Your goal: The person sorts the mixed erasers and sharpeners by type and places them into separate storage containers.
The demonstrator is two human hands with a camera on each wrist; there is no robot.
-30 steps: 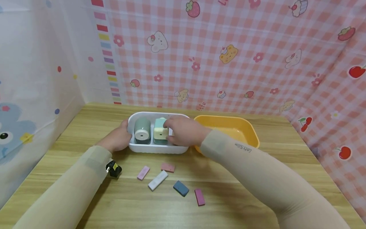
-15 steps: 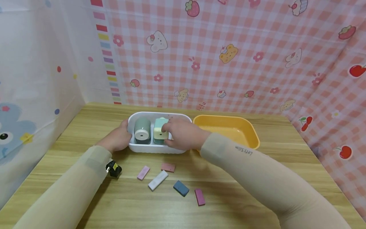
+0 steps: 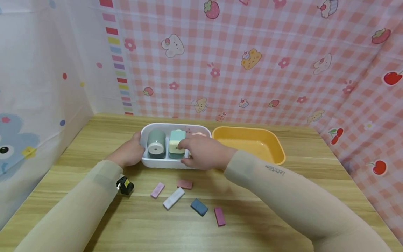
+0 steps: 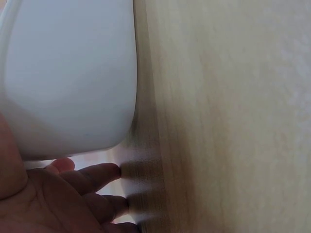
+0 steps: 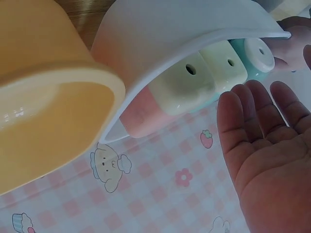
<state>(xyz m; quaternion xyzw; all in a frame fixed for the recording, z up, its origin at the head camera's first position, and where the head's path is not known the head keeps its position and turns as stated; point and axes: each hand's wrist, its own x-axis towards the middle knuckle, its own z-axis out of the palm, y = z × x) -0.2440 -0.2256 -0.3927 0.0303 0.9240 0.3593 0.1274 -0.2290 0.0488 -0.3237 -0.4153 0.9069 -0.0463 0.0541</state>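
In the head view a white tray [image 3: 176,163] holds a grey-green sharpener-like object [image 3: 156,138] at left and a mint-and-cream one [image 3: 177,134] beside it. A pink one [image 3: 199,134] shows partly behind my right hand [image 3: 206,150], which hovers over the tray's right part with straight fingers in the right wrist view, where the pink-and-cream object [image 5: 180,87] is plainer. My left hand [image 3: 127,153] rests against the tray's left end. Its fingers [image 4: 99,177] lie loosely past the white wall [image 4: 68,82] in the left wrist view.
A yellow tray [image 3: 280,148] stands right of the white one. In front lie a light pink block [image 3: 157,190], a salmon block [image 3: 184,184], a white block [image 3: 174,198], a blue block [image 3: 199,207] and a magenta block [image 3: 219,216]. Patterned cloth hangs behind the table.
My right hand has shifted slightly right and toward the near side, uncovering more of the mint-and-cream object and the top of the pink one. My left hand has stayed at the white tray's end.
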